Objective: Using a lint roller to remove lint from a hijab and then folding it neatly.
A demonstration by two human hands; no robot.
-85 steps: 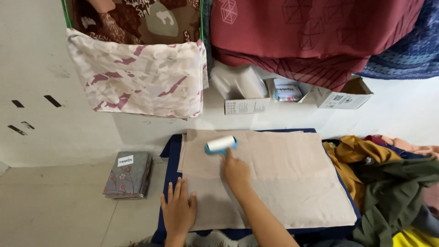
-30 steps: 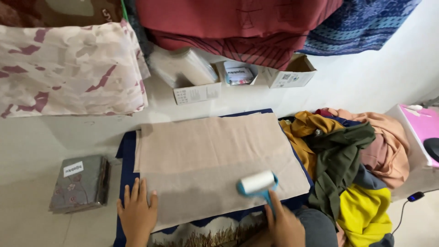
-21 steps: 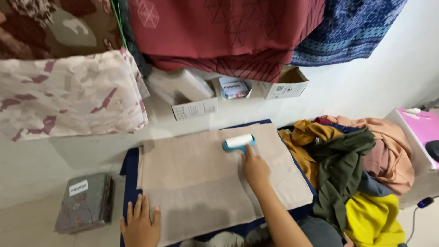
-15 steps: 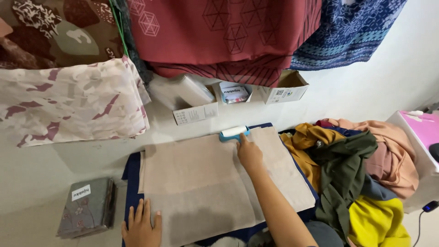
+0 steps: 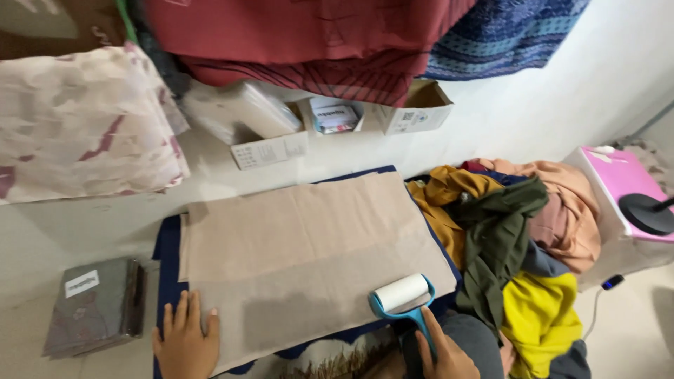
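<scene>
Beige cloth (image 5: pixel 302 238) under blue lint roller (image 5: pixel 401 295); right hand (image 5: pixel 444 354) clenched on handle; left hand (image 5: pixel 186 340) flat, released; near-edge pass.

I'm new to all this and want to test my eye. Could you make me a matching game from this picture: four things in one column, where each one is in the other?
Things:
1. lint roller
2. left hand
3. grey folded cloth packet
4. pile of coloured clothes

Places:
A. on the floor, left of the beige cloth
B. heaped to the right of the beige cloth
C. flat on the beige cloth's near left corner
D. on the beige cloth's near right edge, handle in the right hand

Pairs: 1-D, 2-C, 3-A, 4-B
</scene>
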